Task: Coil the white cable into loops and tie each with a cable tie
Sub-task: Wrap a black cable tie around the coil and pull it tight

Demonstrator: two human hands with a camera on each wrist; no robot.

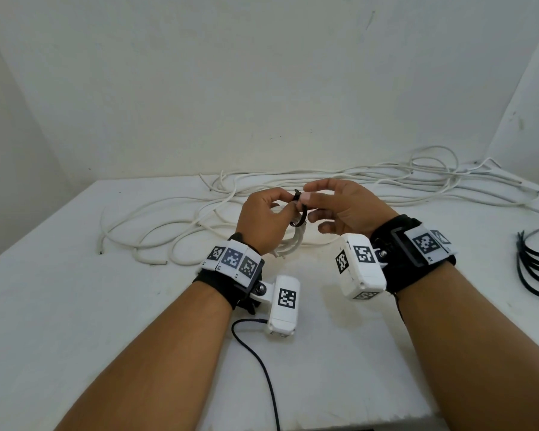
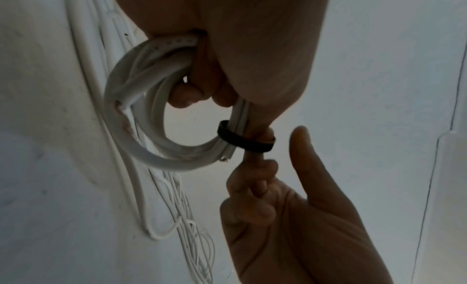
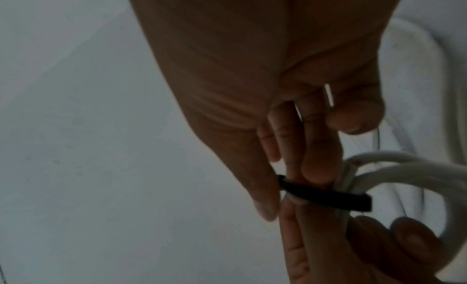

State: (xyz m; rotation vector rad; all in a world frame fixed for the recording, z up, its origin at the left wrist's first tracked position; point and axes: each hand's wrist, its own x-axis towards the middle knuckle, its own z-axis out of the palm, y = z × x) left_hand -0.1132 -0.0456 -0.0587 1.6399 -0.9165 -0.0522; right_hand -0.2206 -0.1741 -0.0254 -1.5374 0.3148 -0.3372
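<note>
A small coil of white cable (image 2: 141, 112) hangs from my left hand (image 1: 263, 219), whose fingers are curled round its strands. A black cable tie (image 2: 246, 141) is wrapped round the bundled strands as a loose loop. My right hand (image 1: 333, 203) pinches the tie (image 1: 301, 209) where it closes, thumb and fingertips pressed on the band (image 3: 326, 196). The coil (image 3: 409, 168) curves away to the right in the right wrist view. Both hands are raised just above the table, close together.
Several loose white cables (image 1: 324, 178) sprawl across the back of the white table (image 1: 75, 290) and out to the left. A bunch of spare black cable ties (image 1: 535, 265) lies at the right edge. A thin black wire (image 1: 262, 368) trails off the front.
</note>
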